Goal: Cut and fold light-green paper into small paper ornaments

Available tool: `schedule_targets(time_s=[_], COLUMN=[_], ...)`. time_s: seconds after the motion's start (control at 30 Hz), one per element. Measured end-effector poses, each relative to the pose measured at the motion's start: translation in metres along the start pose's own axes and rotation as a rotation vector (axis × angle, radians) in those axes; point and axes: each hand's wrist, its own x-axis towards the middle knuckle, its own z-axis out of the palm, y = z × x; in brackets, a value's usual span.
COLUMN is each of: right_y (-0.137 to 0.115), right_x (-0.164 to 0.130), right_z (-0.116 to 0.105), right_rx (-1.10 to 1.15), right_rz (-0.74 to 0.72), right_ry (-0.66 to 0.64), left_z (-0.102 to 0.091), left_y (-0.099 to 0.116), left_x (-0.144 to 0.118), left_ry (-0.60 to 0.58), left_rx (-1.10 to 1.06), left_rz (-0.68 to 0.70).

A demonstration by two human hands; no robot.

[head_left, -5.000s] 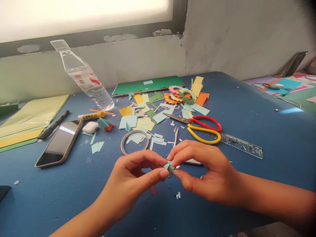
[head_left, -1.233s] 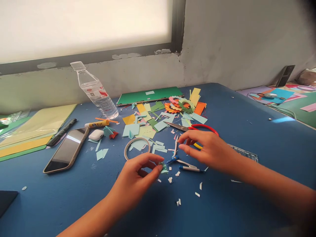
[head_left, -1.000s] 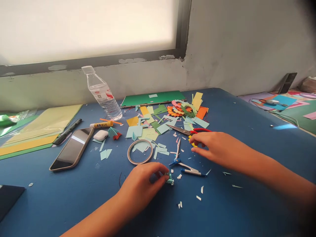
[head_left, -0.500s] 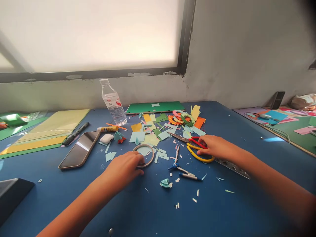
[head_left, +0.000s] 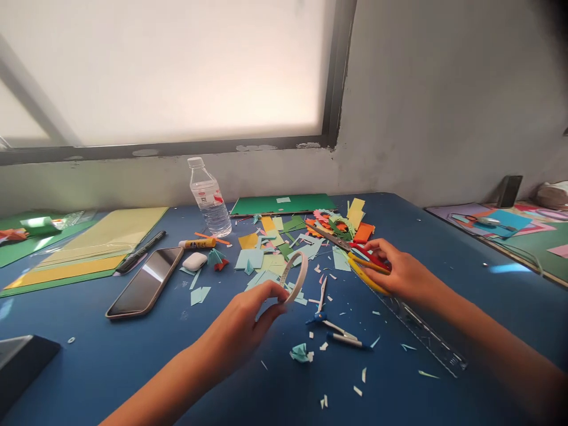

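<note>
While the tape roll (head_left: 294,277) is pinched by its rim and tilted clear of the blue worktop (head_left: 444,260) in the closed left hand (head_left: 248,322), the scissors (head_left: 355,257) are gripped at their handles, blades lifted, by the curled right hand (head_left: 399,272).

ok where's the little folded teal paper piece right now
In the head view the folded teal paper piece lies loose on the blue table, low and centre, just below the compass and right of the left hand, touching neither hand.
</note>
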Motion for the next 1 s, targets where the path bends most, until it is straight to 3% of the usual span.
schedule_targets(time_s=[0.13,0.3,0.43,0.53,0.67,0.8,1.0], right_y=[-0.009,-0.03,-0.044,-0.046,-0.042,-0.038,-0.031], right_x=[-0.005,-0.011,-0.016,-0.018,-0.017,-0.016,-0.015], right_z=[0.006,0.028,0.045,0.048,0.042,0.035,0.02], right_rx=[0.379,0.891,0.999,1.001,0.794,0.552,0.374], right_rz=[0.012,0.024,0.071,0.066,0.035,-0.012,-0.05], right_ry=[0.017,-0.247,-0.379,-0.376,-0.339,-0.294,-0.28], left_z=[0.011,0.023,0.027,0.027,0.022,0.017,0.013], left_y=[-0.003,0.002,0.008,0.009,0.011,0.01,0.003], left_x=[-0.004,-0.002,0.0,0.001,-0.001,-0.002,0.001], left_ry=[0.038,-0.125,-0.211,-0.161,-0.076,-0.149,-0.204], left_rx=[-0.112,-0.318,-0.538,-0.644,-0.676,-0.657,-0.624], left_rz=[0.033,-0.03,-0.166,-0.286,-0.307,-0.261,-0.205])
